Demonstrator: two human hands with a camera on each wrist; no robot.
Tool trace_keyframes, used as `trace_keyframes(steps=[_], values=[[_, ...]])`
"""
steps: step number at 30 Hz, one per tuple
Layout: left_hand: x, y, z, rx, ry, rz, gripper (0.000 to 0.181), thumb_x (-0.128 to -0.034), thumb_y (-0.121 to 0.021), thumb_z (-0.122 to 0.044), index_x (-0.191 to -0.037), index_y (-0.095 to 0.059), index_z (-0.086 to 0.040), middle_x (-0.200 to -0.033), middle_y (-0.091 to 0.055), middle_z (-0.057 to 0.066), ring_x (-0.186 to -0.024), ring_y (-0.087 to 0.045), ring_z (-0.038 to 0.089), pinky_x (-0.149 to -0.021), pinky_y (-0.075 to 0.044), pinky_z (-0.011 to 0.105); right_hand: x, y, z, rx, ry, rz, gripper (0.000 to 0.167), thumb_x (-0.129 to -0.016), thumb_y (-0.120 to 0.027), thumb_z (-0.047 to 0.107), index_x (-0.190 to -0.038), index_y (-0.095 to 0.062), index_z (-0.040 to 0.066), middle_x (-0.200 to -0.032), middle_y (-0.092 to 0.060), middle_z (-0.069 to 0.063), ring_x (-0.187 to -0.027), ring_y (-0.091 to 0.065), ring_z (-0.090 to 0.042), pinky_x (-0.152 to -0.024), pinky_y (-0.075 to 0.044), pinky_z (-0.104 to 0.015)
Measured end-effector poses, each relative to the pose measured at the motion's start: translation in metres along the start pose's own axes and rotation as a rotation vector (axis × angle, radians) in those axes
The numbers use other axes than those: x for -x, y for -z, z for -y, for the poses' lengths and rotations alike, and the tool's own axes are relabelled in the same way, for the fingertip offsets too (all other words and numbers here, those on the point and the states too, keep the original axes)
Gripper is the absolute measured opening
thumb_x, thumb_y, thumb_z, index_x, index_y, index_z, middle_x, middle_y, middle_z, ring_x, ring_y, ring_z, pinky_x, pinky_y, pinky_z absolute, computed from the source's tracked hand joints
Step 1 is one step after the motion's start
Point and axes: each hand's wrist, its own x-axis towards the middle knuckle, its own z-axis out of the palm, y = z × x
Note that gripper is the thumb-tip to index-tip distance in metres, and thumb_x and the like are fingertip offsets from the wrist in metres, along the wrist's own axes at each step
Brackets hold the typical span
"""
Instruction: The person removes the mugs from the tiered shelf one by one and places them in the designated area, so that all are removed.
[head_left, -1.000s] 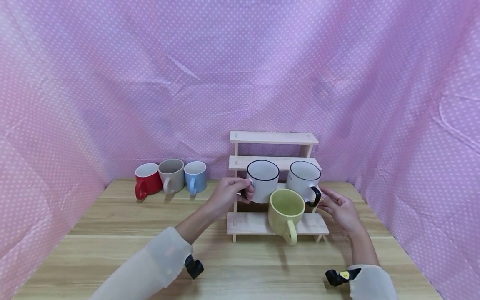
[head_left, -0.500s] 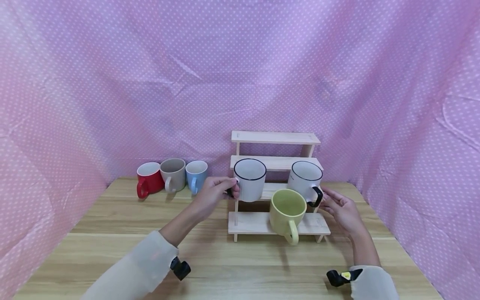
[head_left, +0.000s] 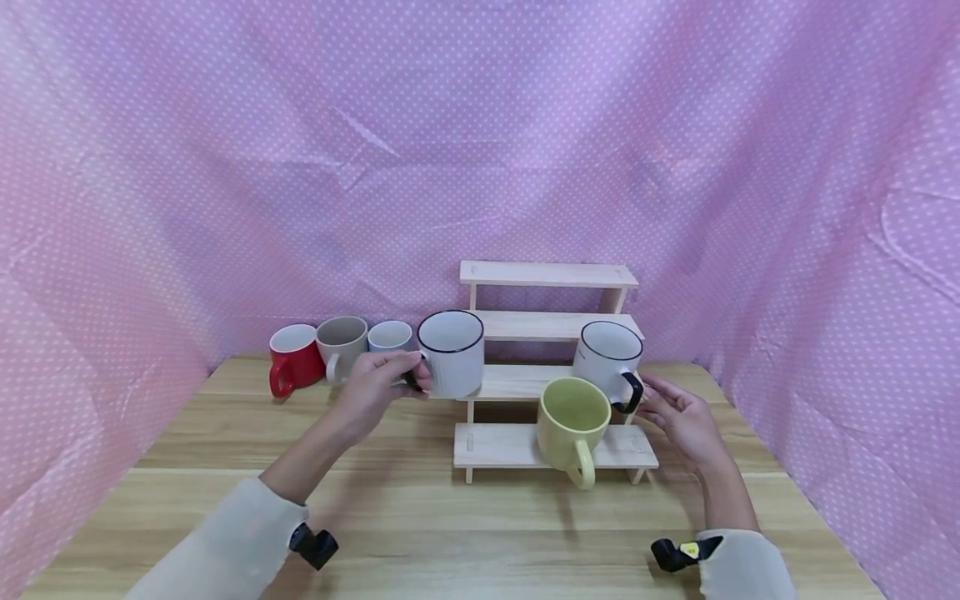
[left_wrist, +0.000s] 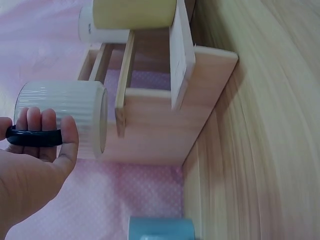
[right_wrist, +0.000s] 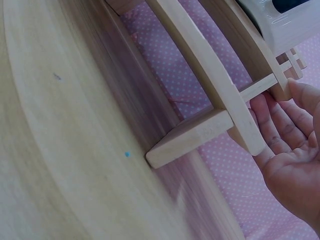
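My left hand point(head_left: 375, 387) holds a white mug point(head_left: 455, 367) with a dark rim by its black handle point(left_wrist: 34, 137). That mug hangs in the air at the left end of the tiered wooden shelf point(head_left: 495, 447), partly covering the light blue mug point(head_left: 390, 335). At the shelf's right end, my right hand point(head_left: 682, 422) pinches the end of a plank, thumb on it and fingers curled beneath, as the right wrist view shows. A second white mug point(head_left: 598, 367) stands on the second tier near that hand. In front, a yellow-green mug point(head_left: 561, 433) sits on the lowest tier.
A red mug point(head_left: 303, 367) and a grey-beige mug point(head_left: 350, 358) stand at the back left of the wooden table point(head_left: 450, 533), beside the light blue one. Pink dotted cloth point(head_left: 480, 150) hangs behind and at both sides.
My left hand has carried the white mug leftward, from in front of the shelf's second tier to its left end. My right hand has stayed at the shelf's right side.
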Motion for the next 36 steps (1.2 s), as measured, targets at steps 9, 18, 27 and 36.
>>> trace_keyframes(steps=[9, 18, 27, 36], values=[[0.02, 0.041, -0.006, 0.077, -0.026, -0.051, 0.025, -0.1071, -0.053, -0.013, -0.095, -0.069, 0.003, -0.091, -0.069, 0.007, -0.084, -0.068, 0.02, -0.084, -0.062, 0.035, 0.0, -0.002, 0.0, -0.01, -0.016, -0.011, 0.047, -0.105, -0.059, 0.012, -0.146, -0.047, -0.007, -0.118, -0.072, 0.011, -0.096, -0.071, -0.013, -0.094, -0.057, -0.031], [0.044, 0.086, -0.003, 0.116, -0.062, -0.082, 0.026, -0.1067, -0.054, -0.01, -0.09, -0.072, -0.002, -0.087, -0.07, 0.004, -0.082, -0.069, 0.016, -0.078, -0.062, 0.032, 0.0, -0.003, 0.002, -0.002, -0.023, -0.017, 0.054, -0.105, -0.059, 0.014, -0.147, -0.04, -0.014, -0.119, -0.072, 0.01, -0.096, -0.071, -0.014, -0.093, -0.058, -0.03], [0.072, 0.125, 0.014, 0.108, -0.049, -0.119, 0.028, -0.1078, -0.051, -0.008, -0.09, -0.071, -0.001, -0.087, -0.07, 0.002, -0.083, -0.07, 0.015, -0.075, -0.061, 0.03, -0.002, -0.002, 0.0, -0.016, -0.027, -0.013, 0.042, -0.104, -0.061, 0.015, -0.143, -0.054, -0.001, -0.119, -0.072, 0.009, -0.096, -0.071, -0.013, -0.093, -0.058, -0.028], [0.091, 0.156, 0.034, 0.147, -0.064, -0.162, 0.031, -0.1085, -0.047, -0.004, -0.095, -0.074, 0.002, -0.088, -0.072, 0.003, -0.082, -0.071, 0.015, -0.075, -0.061, 0.029, -0.001, -0.001, -0.003, -0.047, -0.014, -0.018, 0.037, -0.104, -0.061, 0.013, -0.139, -0.058, 0.002, -0.117, -0.073, 0.007, -0.095, -0.072, -0.014, -0.092, -0.058, -0.029]])
